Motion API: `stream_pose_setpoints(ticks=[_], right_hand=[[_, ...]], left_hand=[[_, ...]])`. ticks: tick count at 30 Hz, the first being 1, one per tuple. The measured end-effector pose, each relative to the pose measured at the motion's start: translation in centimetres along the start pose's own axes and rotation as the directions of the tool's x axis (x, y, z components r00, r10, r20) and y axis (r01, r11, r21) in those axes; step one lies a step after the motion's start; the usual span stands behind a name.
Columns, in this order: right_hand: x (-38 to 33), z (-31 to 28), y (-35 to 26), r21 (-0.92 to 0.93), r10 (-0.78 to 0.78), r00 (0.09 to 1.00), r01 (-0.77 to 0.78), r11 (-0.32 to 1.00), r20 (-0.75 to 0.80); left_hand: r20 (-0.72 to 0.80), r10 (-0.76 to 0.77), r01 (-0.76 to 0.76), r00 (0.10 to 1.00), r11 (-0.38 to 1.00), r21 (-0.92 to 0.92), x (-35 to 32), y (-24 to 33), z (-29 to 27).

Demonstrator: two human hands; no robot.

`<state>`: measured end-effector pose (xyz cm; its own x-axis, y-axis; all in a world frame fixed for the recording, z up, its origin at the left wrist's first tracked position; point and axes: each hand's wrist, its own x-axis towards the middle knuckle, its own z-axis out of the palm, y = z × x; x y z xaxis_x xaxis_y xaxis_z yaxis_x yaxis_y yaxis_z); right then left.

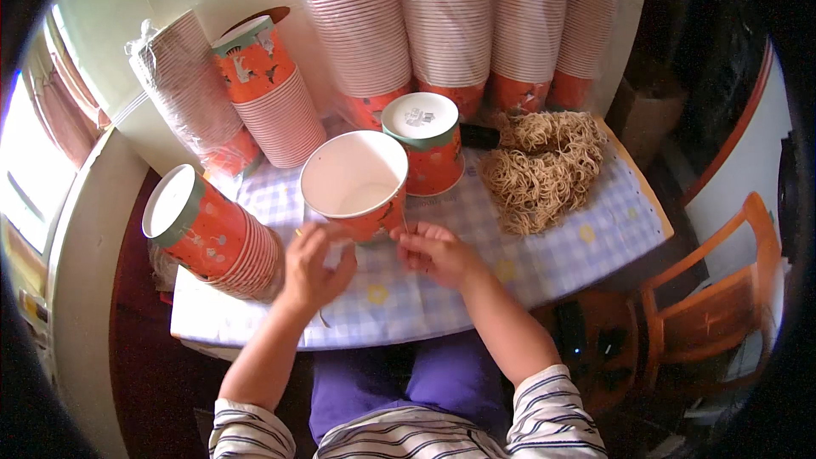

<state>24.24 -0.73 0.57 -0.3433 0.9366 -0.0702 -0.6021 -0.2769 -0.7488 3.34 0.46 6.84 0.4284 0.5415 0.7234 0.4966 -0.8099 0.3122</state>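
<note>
An upright paper bucket [355,177] with a white inside and an orange patterned outside stands in front of me, open end up. My left hand [314,270] is just in front of its left side, fingers and thumb apart, holding nothing I can see. At its lower right, my right hand [432,253] has thumb and fingers pinched together by the bucket wall. What the pinch holds is too small to make out; a thin pale strand seems to rise from it. Behind on the right stands an upside-down bucket [432,153] with a white base.
Tan twine [544,172] lies in a tangled heap on the checked tablecloth [578,268], beside a black object [479,136]. Nested bucket stacks [217,238] stand at the left, and tall wrapped stacks [446,21] line the back. A wooden chair [714,306] is at the right.
</note>
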Motion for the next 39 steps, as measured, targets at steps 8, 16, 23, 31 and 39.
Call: stream_pose_setpoints(ticks=[8,16,23,31,39], right_hand=[[-3.5,4.8,3.1,0.335,-0.066,0.987,0.013,0.942,0.147],[-2.9,3.3,-0.5,0.351,-0.287,0.951,0.309,0.884,-0.115],[-2.8,0.3,-2.8,0.234,-0.291,0.931,0.340,0.911,-0.220],[-3.7,-2.6,-1.7,-0.739,-0.497,0.780,0.068,0.671,-0.380],[-3.3,6.4,1.1,-0.981,-0.483,0.857,0.117,-0.155,0.178]], left_hand=[[0.360,-0.238,0.390,0.902,0.806,-0.444,-6.3,2.9,0.4],[0.555,-0.413,0.675,0.722,0.594,-0.437,-8.8,-0.7,-2.6],[0.457,-0.542,0.698,0.706,0.422,-0.579,-9.2,-4.6,-4.8],[0.463,-0.519,0.692,0.719,0.470,-0.548,-7.2,-4.1,-3.3],[0.400,-0.245,0.319,0.883,0.939,-0.128,-9.0,-3.2,-0.6]])
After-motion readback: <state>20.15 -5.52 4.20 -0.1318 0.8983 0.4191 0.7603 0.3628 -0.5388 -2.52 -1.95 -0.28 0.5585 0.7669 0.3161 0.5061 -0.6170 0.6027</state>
